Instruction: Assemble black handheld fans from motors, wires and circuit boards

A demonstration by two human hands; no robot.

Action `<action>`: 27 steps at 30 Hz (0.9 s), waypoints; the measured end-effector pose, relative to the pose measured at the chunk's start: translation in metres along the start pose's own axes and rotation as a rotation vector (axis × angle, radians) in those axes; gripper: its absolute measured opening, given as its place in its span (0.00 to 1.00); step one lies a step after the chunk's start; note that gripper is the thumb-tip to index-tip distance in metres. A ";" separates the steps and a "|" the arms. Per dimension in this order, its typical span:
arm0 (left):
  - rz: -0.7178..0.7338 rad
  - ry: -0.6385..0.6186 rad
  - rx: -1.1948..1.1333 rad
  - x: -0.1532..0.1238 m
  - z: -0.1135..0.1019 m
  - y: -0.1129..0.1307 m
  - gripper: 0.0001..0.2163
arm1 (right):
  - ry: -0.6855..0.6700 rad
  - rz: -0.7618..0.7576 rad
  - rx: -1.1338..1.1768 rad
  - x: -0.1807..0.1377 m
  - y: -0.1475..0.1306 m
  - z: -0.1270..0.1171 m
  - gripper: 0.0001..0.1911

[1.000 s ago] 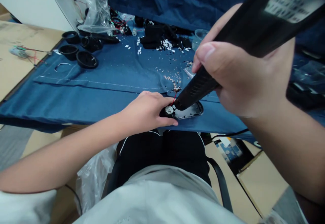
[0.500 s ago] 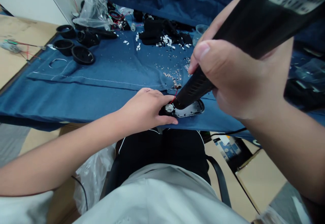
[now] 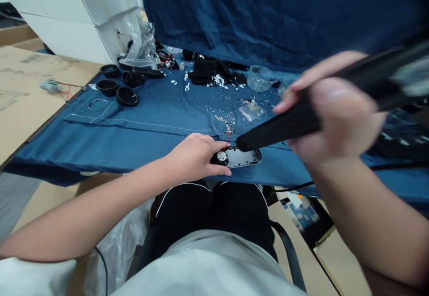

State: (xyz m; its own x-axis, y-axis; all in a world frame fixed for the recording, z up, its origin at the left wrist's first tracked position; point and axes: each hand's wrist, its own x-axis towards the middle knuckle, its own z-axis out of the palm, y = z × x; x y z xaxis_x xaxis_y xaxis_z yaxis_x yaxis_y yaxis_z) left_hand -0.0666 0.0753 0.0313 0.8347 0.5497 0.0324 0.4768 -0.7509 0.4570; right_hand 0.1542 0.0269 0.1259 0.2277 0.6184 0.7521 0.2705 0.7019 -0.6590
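My left hand lies at the front edge of the blue cloth, thumb and forefinger closed around one end of an elongated housing shell. Inside that end sits a round whitish part, and a red wire leads from it to a small piece on the cloth. Wrapped in my right hand is a thick black electric screwdriver, tilted with its nose down to the left. Its nose is just above the shell's far rim, apart from the round part. Motion blurs the right hand, and the bit cannot be made out.
Beyond the shell lie scattered small screws and a small clear bag. Further back are white bits, a dark bundle and a clear bowl. Several black cups stand left. A black cable hangs at the front edge.
My right hand has drawn the screwdriver up and to the right, off the round part. My left hand keeps its grip on the shell. The view has tilted up slightly.
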 end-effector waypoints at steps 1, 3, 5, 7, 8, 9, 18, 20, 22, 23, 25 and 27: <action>-0.004 0.002 0.003 -0.001 0.001 0.000 0.35 | 0.187 -0.044 0.011 0.002 0.001 -0.010 0.11; -0.012 0.014 0.010 -0.003 0.002 -0.001 0.37 | 0.571 -0.061 0.025 0.006 0.007 -0.033 0.21; -0.023 0.039 0.023 -0.006 0.005 0.000 0.36 | 0.842 0.064 0.062 0.005 0.017 -0.056 0.24; -0.040 0.076 0.046 -0.009 0.008 0.003 0.36 | 0.957 0.220 0.125 0.001 0.035 -0.077 0.20; -0.053 0.096 0.062 -0.010 0.011 0.005 0.38 | 0.974 0.306 0.163 -0.004 0.045 -0.085 0.19; -0.067 0.115 0.081 -0.011 0.014 0.007 0.41 | 0.982 0.397 0.202 -0.009 0.056 -0.091 0.21; -0.116 0.227 0.253 -0.012 0.033 -0.009 0.37 | 0.912 0.772 0.437 -0.042 0.119 -0.094 0.28; -0.089 0.223 0.254 -0.007 0.035 -0.021 0.38 | 0.807 0.786 0.434 -0.045 0.119 -0.096 0.29; -0.050 0.215 0.242 -0.002 0.038 -0.030 0.39 | 0.647 0.797 0.410 -0.053 0.109 -0.096 0.30; -0.033 0.215 0.235 0.001 0.040 -0.032 0.39 | 0.546 0.796 0.391 -0.058 0.100 -0.095 0.32; -0.013 0.248 0.227 0.007 0.045 -0.034 0.38 | 0.312 0.771 0.334 -0.068 0.077 -0.090 0.33; 0.019 0.308 0.221 0.014 0.051 -0.033 0.37 | 0.068 0.711 0.258 -0.077 0.053 -0.084 0.33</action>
State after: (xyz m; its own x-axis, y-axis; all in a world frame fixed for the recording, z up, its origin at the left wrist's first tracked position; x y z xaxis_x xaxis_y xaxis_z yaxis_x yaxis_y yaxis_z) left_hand -0.0571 0.0891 -0.0292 0.7381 0.5939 0.3202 0.5378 -0.8044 0.2524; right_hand 0.2296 -0.0135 0.0337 0.3245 0.9356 0.1392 -0.1887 0.2083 -0.9597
